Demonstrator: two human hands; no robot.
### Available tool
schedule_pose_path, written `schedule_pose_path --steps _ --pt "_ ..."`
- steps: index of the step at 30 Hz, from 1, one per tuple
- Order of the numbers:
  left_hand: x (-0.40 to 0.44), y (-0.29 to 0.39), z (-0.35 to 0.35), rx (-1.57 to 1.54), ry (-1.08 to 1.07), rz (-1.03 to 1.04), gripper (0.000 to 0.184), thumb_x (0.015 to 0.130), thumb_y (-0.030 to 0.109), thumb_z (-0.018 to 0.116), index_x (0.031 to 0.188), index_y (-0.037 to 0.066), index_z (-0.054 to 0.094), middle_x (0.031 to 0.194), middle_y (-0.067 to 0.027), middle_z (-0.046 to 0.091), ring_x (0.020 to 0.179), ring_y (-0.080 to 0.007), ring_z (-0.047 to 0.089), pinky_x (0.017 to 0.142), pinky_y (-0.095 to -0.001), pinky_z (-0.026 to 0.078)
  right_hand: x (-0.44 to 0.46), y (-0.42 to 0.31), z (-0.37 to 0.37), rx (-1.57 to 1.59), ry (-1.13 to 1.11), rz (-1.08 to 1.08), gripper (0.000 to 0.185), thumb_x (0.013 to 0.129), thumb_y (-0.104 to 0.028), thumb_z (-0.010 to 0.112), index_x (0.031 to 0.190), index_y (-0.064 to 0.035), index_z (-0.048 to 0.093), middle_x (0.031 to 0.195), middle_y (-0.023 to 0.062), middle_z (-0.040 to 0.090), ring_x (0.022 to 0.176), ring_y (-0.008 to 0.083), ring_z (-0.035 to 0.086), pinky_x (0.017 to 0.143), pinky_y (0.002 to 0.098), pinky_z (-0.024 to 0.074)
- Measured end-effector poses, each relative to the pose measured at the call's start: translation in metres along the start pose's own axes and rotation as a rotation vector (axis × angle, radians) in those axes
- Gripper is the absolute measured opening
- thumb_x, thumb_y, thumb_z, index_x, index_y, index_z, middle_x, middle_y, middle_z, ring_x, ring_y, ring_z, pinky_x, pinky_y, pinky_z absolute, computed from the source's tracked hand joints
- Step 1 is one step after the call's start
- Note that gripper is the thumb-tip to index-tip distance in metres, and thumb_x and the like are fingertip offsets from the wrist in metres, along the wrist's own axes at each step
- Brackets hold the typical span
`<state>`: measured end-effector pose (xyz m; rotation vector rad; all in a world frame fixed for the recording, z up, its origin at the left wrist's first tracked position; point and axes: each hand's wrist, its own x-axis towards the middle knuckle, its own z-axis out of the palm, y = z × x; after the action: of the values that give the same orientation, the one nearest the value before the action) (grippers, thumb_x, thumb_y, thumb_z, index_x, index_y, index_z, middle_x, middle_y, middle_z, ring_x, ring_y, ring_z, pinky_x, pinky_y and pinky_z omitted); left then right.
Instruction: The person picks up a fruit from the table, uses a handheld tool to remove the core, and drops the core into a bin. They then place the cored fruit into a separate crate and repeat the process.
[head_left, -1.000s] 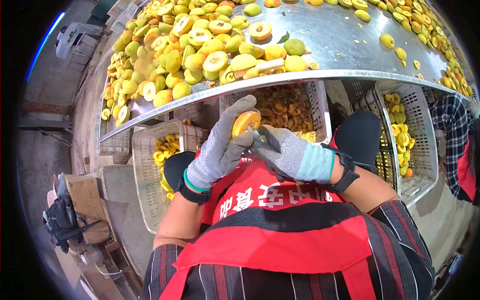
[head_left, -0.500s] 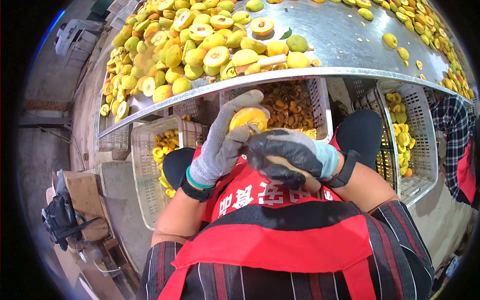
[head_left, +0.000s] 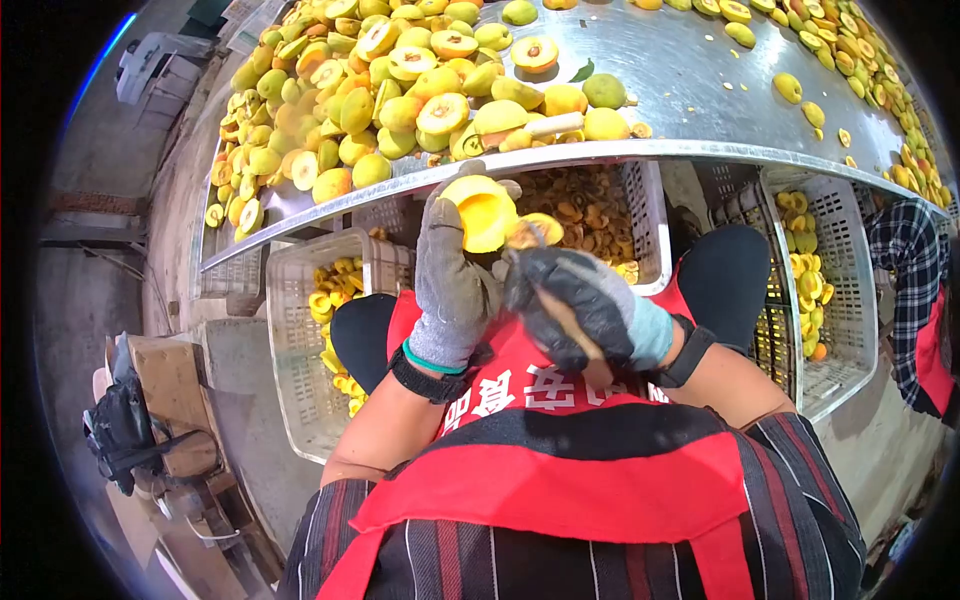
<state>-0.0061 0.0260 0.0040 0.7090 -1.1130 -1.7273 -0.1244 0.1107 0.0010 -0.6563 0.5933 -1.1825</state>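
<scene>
My left hand (head_left: 450,290), in a grey glove, is closed around a hollowed yellow peach half (head_left: 485,222), its cut side facing up. In my right hand (head_left: 585,305), gloved in grey and black, is a pitting tool with a wooden handle (head_left: 568,325). At the far end of that tool, beside the peach half, is a scooped-out peach pit (head_left: 535,231) with flesh on it. Motion blurs the pit and the tool's tip. Both hands are above my red apron (head_left: 540,470), just in front of the table edge.
A metal table (head_left: 690,110) bears a heap of halved peaches (head_left: 400,90) and another pale-handled tool (head_left: 553,125). Below are a crate of pits (head_left: 655,225), a left crate of peach pieces (head_left: 285,370) and a right crate (head_left: 850,300). A co-worker's plaid sleeve (head_left: 900,260) shows at right.
The pit has come out of the peach half, leaving a smooth hollow. My left hand has tilted the half upward, and my right hand has drawn slightly away with the tool.
</scene>
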Motion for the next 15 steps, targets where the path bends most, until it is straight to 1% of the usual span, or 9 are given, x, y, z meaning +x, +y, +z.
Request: schedule_pose_path --steps 1,3,6,8,10,12,13,14,15 --pt "0.002 0.003 -0.004 -0.069 -0.02 -0.063 0.044 0.096 0.04 0.027 0.121 0.006 0.041 0.102 -0.0132 0.057 0.071 -0.0198 0.059 0.058 -0.0276 0.05 -0.001 -0.002 -0.003 0.238 0.048 0.132 0.032 0.093 -0.033 0.041 0.09 -0.0027 0.052 0.052 0.004 0.044 0.037 0.0137 0.041 0.034 0.0256 0.0325" --pt "0.006 0.005 -0.023 -0.168 -0.051 -0.144 0.045 0.096 0.042 0.026 0.119 0.008 0.043 0.102 -0.0124 0.059 0.061 -0.0162 0.057 0.049 -0.0234 0.047 0.007 -0.006 -0.017 0.394 0.049 0.159 0.039 0.093 -0.04 0.039 0.089 -0.0039 0.053 0.051 0.0026 0.043 0.034 0.0127 0.038 0.033 0.0249 0.0312" --pt "0.007 0.028 -0.053 0.001 0.07 0.012 0.043 0.096 0.04 0.026 0.113 0.008 0.049 0.098 -0.0111 0.061 0.061 -0.0169 0.059 0.047 -0.0257 0.048 0.019 -0.006 -0.05 0.651 0.073 0.19 0.055 0.087 -0.057 0.037 0.085 -0.0058 0.055 0.049 0.0012 0.042 0.03 0.0114 0.035 0.03 0.0231 0.029" --pt "0.008 0.053 -0.107 0.091 -0.008 0.065 0.041 0.095 0.035 0.028 0.111 0.005 0.052 0.104 -0.0134 0.059 0.076 -0.021 0.061 0.061 -0.0295 0.051 0.023 0.004 -0.075 0.593 0.013 0.168 0.061 0.082 -0.065 0.04 0.084 -0.0062 0.056 0.052 0.003 0.048 0.034 0.0147 0.042 0.033 0.0262 0.0336" --pt "0.006 0.088 -0.157 0.974 0.215 0.197 0.039 0.092 0.031 0.037 0.112 0.001 0.052 0.111 -0.0156 0.056 0.092 -0.0249 0.058 0.078 -0.0319 0.047 0.025 0.012 -0.089 0.658 0.036 0.206 0.063 0.081 -0.066 0.04 0.085 -0.006 0.056 0.052 0.0028 0.048 0.035 0.0147 0.042 0.033 0.0266 0.0336" --pt "0.012 0.111 -0.203 1.727 0.189 0.334 0.04 0.09 0.028 0.044 0.116 -0.002 0.049 0.115 -0.016 0.053 0.103 -0.0248 0.052 0.088 -0.0309 0.041 0.028 0.015 -0.091 0.723 0.055 0.249 0.065 0.08 -0.068 0.04 0.086 -0.0059 0.056 0.052 0.0025 0.047 0.035 0.0147 0.043 0.033 0.0271 0.0336" --pt "0.022 0.119 -0.173 1.524 0.268 0.305 0.039 0.087 0.021 0.052 0.119 -0.001 0.049 0.115 -0.016 0.053 0.102 -0.0244 0.053 0.087 -0.0317 0.042 0.03 0.016 -0.088 0.674 0.156 0.291 0.066 0.079 -0.069 0.04 0.086 -0.0059 0.056 0.052 0.0023 0.047 0.034 0.0147 0.042 0.034 0.0269 0.0341" --pt "0.034 0.118 -0.153 1.531 0.27 0.307 0.039 0.087 0.021 0.052 0.119 -0.001 0.049 0.115 -0.016 0.053 0.102 -0.0244 0.053 0.087 -0.0317 0.042 0.032 0.018 -0.084 0.623 0.258 0.336 0.067 0.078 -0.071 0.04 0.086 -0.0059 0.056 0.052 0.002 0.047 0.034 0.0146 0.041 0.035 0.0267 0.0347" --pt "0.047 0.115 -0.136 1.304 0.183 0.179 0.039 0.085 0.018 0.054 0.119 -0.001 0.049 0.116 -0.0159 0.053 0.103 -0.0247 0.052 0.087 -0.032 0.042 0.033 0.02 -0.081 0.624 0.252 0.338 0.067 0.078 -0.071 0.04 0.086 -0.0059 0.056 0.052 0.002 0.047 0.034 0.0146 0.041 0.035 0.0267 0.0347"
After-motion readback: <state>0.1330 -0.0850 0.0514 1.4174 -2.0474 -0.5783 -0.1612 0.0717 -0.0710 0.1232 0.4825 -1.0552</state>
